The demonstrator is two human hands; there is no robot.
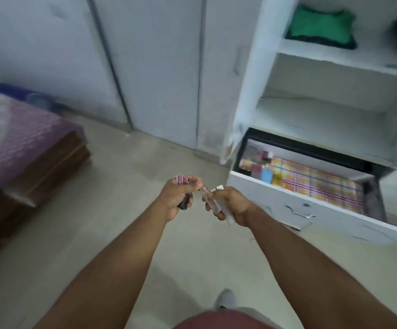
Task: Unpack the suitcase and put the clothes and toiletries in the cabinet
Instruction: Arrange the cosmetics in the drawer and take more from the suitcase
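Note:
My left hand (177,198) is closed around several small pink and dark cosmetic tubes (183,180). My right hand (230,205) grips a clear plastic toiletry bottle (212,203) with a white cap. Both hands are held close together above the floor, in front of the white cabinet (273,67). Its bottom drawer (287,198) is pulled out, lined with checked paper, and holds several small boxes and bottles at its left end. Folded green clothing (320,26) lies on an upper shelf. The suitcase is out of view.
A bed with a purple patterned cover (10,138) and a wooden frame stands on the left. Closed cabinet doors (157,67) fill the back. An open cabinet door (247,91) stands beside the drawer. The middle shelf (323,119) appears bare. My foot (226,300) is on the pale floor.

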